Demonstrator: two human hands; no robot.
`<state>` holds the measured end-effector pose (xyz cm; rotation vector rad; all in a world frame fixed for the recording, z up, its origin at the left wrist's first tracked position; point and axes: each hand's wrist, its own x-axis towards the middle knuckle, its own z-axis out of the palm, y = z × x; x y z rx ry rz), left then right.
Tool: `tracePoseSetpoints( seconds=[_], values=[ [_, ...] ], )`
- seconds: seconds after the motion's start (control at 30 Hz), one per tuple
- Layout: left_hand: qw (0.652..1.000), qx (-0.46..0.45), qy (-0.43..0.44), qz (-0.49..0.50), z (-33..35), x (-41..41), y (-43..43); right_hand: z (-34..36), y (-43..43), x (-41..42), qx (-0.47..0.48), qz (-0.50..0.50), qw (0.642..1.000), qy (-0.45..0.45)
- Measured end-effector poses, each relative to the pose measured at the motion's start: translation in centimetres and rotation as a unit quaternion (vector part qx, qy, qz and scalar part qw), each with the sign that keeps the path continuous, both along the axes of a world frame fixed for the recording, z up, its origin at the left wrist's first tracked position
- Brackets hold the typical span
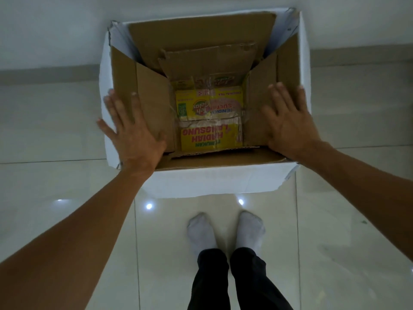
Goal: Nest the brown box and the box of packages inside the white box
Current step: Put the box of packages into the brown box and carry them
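Note:
A large white box (214,182) stands open on the floor in front of me. Inside it sits the brown box (207,63), its flaps spread outward. At the bottom of the brown box lies the yellow box of packages (210,121) with red and green print. My left hand (131,130) lies flat, fingers spread, on the brown box's left flap. My right hand (288,121) lies flat the same way on the right flap. Neither hand grips anything.
The white box stands against a pale wall (55,30) with a grey skirting strip (44,72). Glossy light floor tiles (67,180) surround it. My feet in white socks (225,231) are just in front of the box.

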<state>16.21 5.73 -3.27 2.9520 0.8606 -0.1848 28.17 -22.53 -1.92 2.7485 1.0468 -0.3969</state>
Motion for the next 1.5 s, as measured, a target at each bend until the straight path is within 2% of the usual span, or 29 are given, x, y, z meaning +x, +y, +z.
tracePoseSetpoints(
  seconds=[0.07, 0.1, 0.13, 0.2, 0.23, 0.27, 0.3, 0.4, 0.47, 0.6, 0.8, 1.3, 1.5],
  values=[
    [0.996, -0.024, -0.031, 0.082, 0.0, -1.1, 1.0, 0.4, -1.1, -1.1, 0.064, -0.133, 0.989, -0.021],
    [0.989, -0.051, -0.04, 0.134, 0.0, -1.7, 1.5, 0.4, -1.7, -1.7, 0.094, -0.219, 0.971, -0.006],
    [0.977, -0.091, -0.049, 0.189, -0.2, -2.1, 1.9, 0.3, -2.2, -2.2, 0.134, -0.312, 0.94, 0.03],
    [0.94, -0.187, -0.068, 0.278, -0.4, -2.7, 2.6, 0.0, -3.0, -2.7, 0.231, -0.476, 0.84, 0.122],
    [0.925, -0.218, -0.075, 0.301, -0.5, -3.0, 2.8, -0.2, -3.3, -2.7, 0.259, -0.527, 0.793, 0.162],
    [0.921, -0.231, -0.079, 0.304, -0.6, -3.1, 2.8, -0.4, -3.6, -2.6, 0.269, -0.555, 0.763, 0.194],
    [0.923, -0.235, -0.083, 0.294, -0.5, -3.2, 2.7, -0.7, -3.7, -2.6, 0.263, -0.557, 0.757, 0.216],
    [0.921, -0.256, -0.099, 0.276, -0.4, -3.0, 2.0, -1.2, -3.4, -2.7, 0.247, -0.497, 0.809, 0.193],
    [0.919, -0.258, -0.105, 0.28, -0.3, -2.9, 1.5, -1.2, -3.3, -2.8, 0.256, -0.488, 0.818, 0.165],
    [0.921, -0.239, -0.112, 0.287, 0.0, -3.5, 0.1, -1.0, -4.7, -2.9, 0.28, -0.496, 0.806, 0.159],
    [0.917, -0.265, -0.119, 0.274, 0.4, -5.2, -5.1, -0.7, -10.0, -4.9, 0.286, -0.498, 0.803, 0.158],
    [0.917, -0.246, -0.13, 0.287, -0.3, -5.9, -27.7, -1.4, -32.5, -5.4, 0.285, -0.506, 0.799, 0.155],
    [0.911, -0.263, -0.141, 0.286, -1.1, -4.3, -36.9, -1.4, -41.7, -3.9, 0.299, -0.531, 0.778, 0.153]
  ],
)
